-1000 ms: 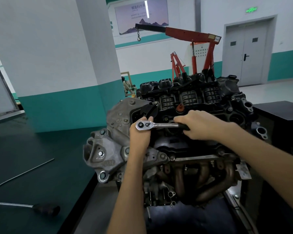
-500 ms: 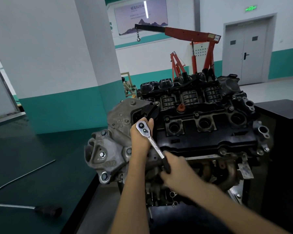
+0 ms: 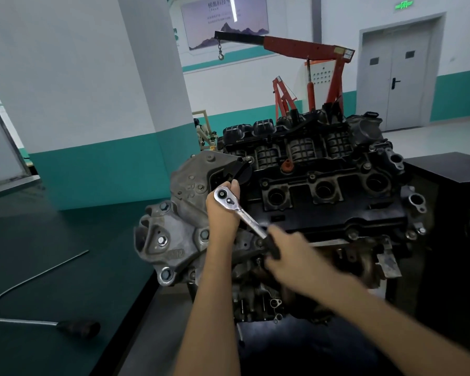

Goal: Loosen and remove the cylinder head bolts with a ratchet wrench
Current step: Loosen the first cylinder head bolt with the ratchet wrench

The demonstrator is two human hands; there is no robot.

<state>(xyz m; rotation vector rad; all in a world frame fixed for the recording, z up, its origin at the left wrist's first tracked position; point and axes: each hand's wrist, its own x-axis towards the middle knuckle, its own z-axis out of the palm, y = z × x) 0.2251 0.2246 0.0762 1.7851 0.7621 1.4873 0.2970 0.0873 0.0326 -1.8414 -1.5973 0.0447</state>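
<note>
Stiff steel ratchet wrench [image 3: 246, 216] sits at the left end of the engine [image 3: 323, 210], bolt hidden; left hand [image 3: 223, 215] curls round its head, right hand [image 3: 291, 257] clamps the handle end, likely best leverage.

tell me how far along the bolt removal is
Done: nothing shows as removed. In hand: the ratchet sits at the engine's left end, left hand holding under its head, right hand gripping the handle. Left: cover bolts remain seated.
</note>
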